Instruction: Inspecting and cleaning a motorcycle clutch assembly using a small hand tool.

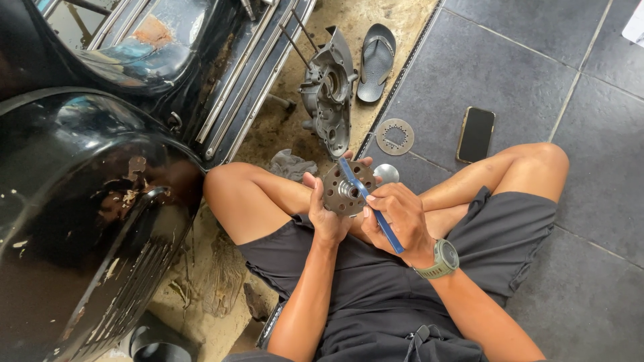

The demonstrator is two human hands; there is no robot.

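Note:
My left hand (327, 216) grips a round grey metal hub (339, 198) with several holes around its face, held over my crossed legs. My right hand (397, 218) holds a flat blue tool (388, 230) that lies diagonally across the hub's centre, its upper tip near the hub's top edge. A green-grey watch (439, 260) sits on my right wrist. Part of the hub is hidden behind my fingers.
A black scooter body (87, 201) fills the left side. A grey engine casing (330, 90) stands ahead, with a sandal (376, 60) beside it. A toothed metal disc (394, 136), a small round shiny piece (387, 173), a phone (475, 134) and a grey rag (290, 165) lie on the floor.

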